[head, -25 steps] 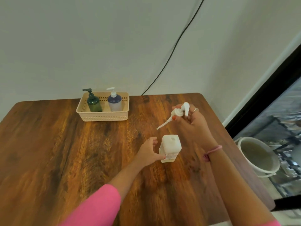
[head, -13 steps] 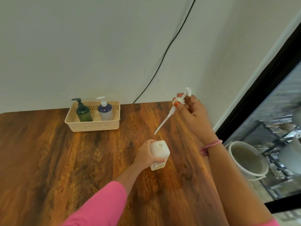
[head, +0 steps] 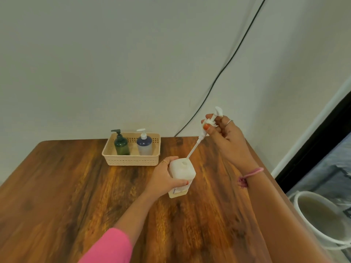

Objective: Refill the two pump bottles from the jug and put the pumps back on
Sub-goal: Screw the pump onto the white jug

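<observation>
A square white bottle (head: 182,172) with an open hole in its top stands on the wooden table (head: 66,196). My left hand (head: 163,179) grips its side. My right hand (head: 224,137) holds a white pump (head: 210,122) by its collar, up and to the right of the bottle. The pump's dip tube (head: 193,149) slants down, and its tip is at the bottle's top near the hole. A dark green pump bottle (head: 121,145) and a blue-capped pump bottle (head: 144,145) stand in a beige basket (head: 131,161) at the table's back. No jug is visible.
A white bucket (head: 321,221) of murky liquid stands on the floor right of the table. A black cable (head: 228,61) runs down the wall behind. A dark door frame (head: 313,149) lies to the right.
My left hand has closed round the white bottle. My right hand has brought the pump's tube tip down to the bottle's top. The camera has tilted up.
</observation>
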{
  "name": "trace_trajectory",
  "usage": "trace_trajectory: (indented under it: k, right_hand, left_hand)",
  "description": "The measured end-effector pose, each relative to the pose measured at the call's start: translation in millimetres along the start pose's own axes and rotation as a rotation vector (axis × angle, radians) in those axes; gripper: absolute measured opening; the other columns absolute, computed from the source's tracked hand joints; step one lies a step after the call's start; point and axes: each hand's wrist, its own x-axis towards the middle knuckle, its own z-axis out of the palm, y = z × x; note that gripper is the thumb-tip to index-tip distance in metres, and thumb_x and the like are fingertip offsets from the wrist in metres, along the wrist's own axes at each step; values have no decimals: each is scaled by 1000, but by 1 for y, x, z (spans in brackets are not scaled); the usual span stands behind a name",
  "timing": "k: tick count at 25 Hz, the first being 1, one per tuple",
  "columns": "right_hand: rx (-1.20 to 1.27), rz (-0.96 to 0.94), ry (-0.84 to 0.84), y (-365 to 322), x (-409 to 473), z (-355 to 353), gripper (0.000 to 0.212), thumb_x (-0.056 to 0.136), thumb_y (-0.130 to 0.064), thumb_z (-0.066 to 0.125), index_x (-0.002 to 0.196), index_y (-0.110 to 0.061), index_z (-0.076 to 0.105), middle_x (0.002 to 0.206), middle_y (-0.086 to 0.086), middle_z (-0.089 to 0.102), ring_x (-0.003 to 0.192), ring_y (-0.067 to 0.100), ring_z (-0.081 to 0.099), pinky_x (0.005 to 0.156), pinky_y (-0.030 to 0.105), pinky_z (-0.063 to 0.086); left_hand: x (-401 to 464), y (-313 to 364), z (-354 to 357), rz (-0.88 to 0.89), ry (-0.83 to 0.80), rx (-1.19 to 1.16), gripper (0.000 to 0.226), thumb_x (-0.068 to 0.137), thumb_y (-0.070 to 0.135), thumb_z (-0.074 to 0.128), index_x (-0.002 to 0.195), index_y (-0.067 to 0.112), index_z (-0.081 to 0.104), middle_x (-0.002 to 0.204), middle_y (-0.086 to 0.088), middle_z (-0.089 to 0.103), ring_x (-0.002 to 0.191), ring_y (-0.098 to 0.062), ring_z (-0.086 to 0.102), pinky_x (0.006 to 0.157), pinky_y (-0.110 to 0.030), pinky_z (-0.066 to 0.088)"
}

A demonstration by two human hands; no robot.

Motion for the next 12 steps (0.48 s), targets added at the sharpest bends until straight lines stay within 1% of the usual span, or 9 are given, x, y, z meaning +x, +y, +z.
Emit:
trace_trajectory:
  k: [3, 6, 9, 12]
  right_hand:
    - [17, 2, -40, -7, 4, 9, 24, 92, -27, 58, 116, -27, 59, 104, -2, 68, 93, 33, 60, 87, 43, 53]
    - [-7, -9, -96, -11, 7, 15, 25, 91, -26, 59, 116, -28, 59, 103, -3, 67, 88, 28, 61, 82, 38, 55]
    - [-10, -15, -156, -12, 10, 17, 26, 90, -25, 61, 115, -33, 59, 103, 0, 68, 92, 26, 64, 86, 39, 54]
    - [4, -21, -188, -15, 14, 13, 28, 90, -24, 62, 116, -30, 61, 101, -2, 70, 91, 18, 66, 83, 35, 55]
  left_hand:
    - [-2, 16, -10, 12, 34, 10, 79, 59, 26, 88, 121, 39, 41, 106, 25, 47, 99, -4, 52, 65, -12, 47]
    - [-3, 32, -18, 24, 68, 31, 81, 60, 29, 88, 125, 37, 40, 106, 25, 46, 90, 7, 48, 57, -8, 42]
    - [-4, 48, -23, 42, 90, 52, 77, 59, 31, 88, 119, 36, 40, 102, 26, 46, 88, 7, 48, 54, -7, 41]
    - [-4, 60, -24, 38, 88, 64, 75, 58, 32, 88, 115, 39, 39, 100, 25, 46, 87, 2, 50, 56, -10, 41]
